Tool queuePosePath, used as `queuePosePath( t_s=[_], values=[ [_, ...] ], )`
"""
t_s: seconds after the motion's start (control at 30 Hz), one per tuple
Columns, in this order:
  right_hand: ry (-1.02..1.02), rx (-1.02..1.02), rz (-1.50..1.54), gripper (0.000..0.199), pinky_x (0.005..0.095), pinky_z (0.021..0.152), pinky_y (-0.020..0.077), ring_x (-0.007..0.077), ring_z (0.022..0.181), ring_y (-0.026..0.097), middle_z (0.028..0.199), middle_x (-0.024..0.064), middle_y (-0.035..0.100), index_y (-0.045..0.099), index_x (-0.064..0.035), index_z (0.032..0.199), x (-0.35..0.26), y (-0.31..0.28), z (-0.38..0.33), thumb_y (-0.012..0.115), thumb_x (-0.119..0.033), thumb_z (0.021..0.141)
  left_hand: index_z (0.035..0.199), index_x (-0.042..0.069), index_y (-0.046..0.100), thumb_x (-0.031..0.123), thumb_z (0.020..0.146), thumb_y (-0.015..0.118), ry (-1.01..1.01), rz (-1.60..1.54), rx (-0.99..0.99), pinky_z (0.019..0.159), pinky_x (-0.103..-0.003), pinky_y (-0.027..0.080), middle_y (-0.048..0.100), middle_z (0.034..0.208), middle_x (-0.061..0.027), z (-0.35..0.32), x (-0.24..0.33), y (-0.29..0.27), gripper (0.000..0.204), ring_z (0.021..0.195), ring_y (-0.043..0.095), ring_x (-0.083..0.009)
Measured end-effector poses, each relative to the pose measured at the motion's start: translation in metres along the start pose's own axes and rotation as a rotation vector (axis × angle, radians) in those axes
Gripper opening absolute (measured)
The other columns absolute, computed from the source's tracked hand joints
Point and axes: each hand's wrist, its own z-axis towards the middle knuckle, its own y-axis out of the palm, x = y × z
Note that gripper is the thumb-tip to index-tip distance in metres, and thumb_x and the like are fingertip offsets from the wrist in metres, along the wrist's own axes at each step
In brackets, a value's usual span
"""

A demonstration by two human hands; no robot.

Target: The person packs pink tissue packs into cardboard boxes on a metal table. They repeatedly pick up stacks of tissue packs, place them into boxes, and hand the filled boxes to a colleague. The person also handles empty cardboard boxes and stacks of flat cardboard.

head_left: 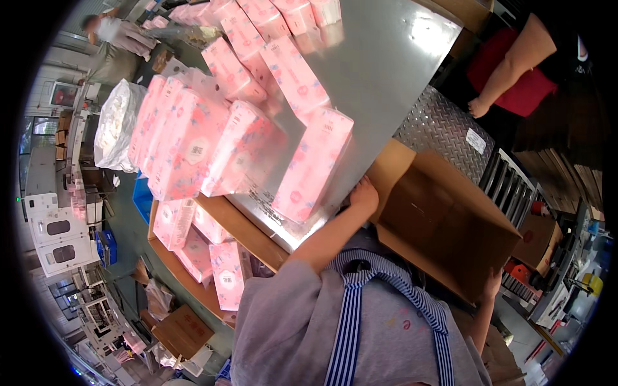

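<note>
An open, hollow cardboard box [444,219] lies tilted in front of me on the right, its inside facing up. My left hand [365,195] is closed at the box's near-left flap, beside the metal table's edge. At the box's right rim, my right hand [492,285] has its fingers curled over the cardboard edge. A pink tissue pack [313,165] lies on the metal table [380,71] just left of my left hand. Another pink pack [295,78] touches its far end, and several more stand in a row [187,145] to the left.
A second cardboard box [254,231] with several pink packs stands below the table's left edge. A roller conveyor [508,183] and a diamond-plate metal surface [444,125] lie beyond the open box. A co-worker's arm [515,61] hangs at the upper right. Flattened cardboard [560,170] is stacked at right.
</note>
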Motion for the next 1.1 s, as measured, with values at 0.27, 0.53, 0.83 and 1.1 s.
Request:
queuePosePath(
  t_s=[0.27,0.53,0.83,1.1],
  values=[
    [-0.036,0.187,-0.462,0.059,0.0400,0.096,0.0411,0.0367,0.114,0.052,0.122,0.0218,0.055,0.038,0.0020,0.136,-0.163,0.013,-0.023,0.056,-0.032,0.091,0.132,0.005,0.045,0.038,0.073,0.070,0.199,0.134,0.470,0.091,-0.048,0.043,0.044,0.133,-0.0241,-0.090,-0.049,-0.243,0.072,0.116,0.049,-0.0399],
    [-0.590,-0.481,0.531,0.072,0.0383,0.103,0.0381,0.0324,0.128,0.043,0.139,0.0231,0.040,0.025,-0.0010,0.143,-0.398,0.133,-0.033,0.064,-0.019,0.085,0.135,0.011,0.043,0.042,0.073,0.066,0.137,0.007,0.420,0.084,-0.052,0.042,0.051,0.114,-0.0185,-0.021,-0.023,-0.237,0.073,0.102,0.051,-0.0366],
    [-0.597,-0.626,0.785,0.074,0.0328,0.090,0.0459,0.0236,0.108,0.055,0.124,0.0216,0.051,0.020,0.0053,0.139,-0.574,0.230,0.047,0.065,-0.020,0.086,0.092,0.017,0.068,0.032,0.077,0.061,0.573,-0.147,0.536,0.092,-0.053,0.039,0.045,0.133,-0.0180,0.114,-0.084,-0.264,0.022,0.117,0.044,-0.0379],
    [-0.674,-0.237,0.369,0.067,0.0383,0.096,0.0413,0.0354,0.114,0.050,0.131,0.0248,0.044,0.023,0.0035,0.140,-0.627,0.212,0.027,0.061,-0.015,0.088,0.139,0.009,0.039,0.045,0.077,0.064,-0.261,-0.014,0.586,0.099,-0.049,0.036,0.030,0.141,-0.0297,0.236,-0.158,-0.360,0.076,0.120,0.042,-0.0448]
  ],
)
